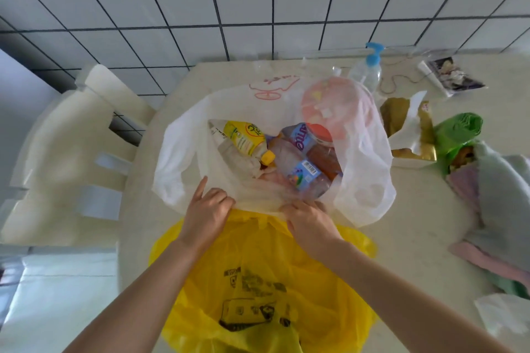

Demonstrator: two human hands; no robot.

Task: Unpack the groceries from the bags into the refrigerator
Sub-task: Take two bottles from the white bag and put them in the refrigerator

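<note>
A white plastic bag [183, 152] lies open on the cream table [415, 223]. Inside it are a clear bottle with a yellow label and yellow cap [243, 140], a clear bottle with a blue label [298, 163] and a jar with a red lid [321, 137]. A pink-lidded container [332, 106] shows through the bag's far side. My left hand [206, 209] pinches the bag's near rim, index finger pointing out. My right hand [309, 218] grips the same rim further right. A yellow plastic bag [258, 281] with black print lies under my forearms.
A cream plastic chair [71, 152] stands left of the table. At the back are a pump bottle with a blue top [370, 69] and a packet [450, 74]. Gold packaging [410, 129], a green bag [456, 135] and folded cloths [493, 209] fill the right side. A tiled wall rises behind.
</note>
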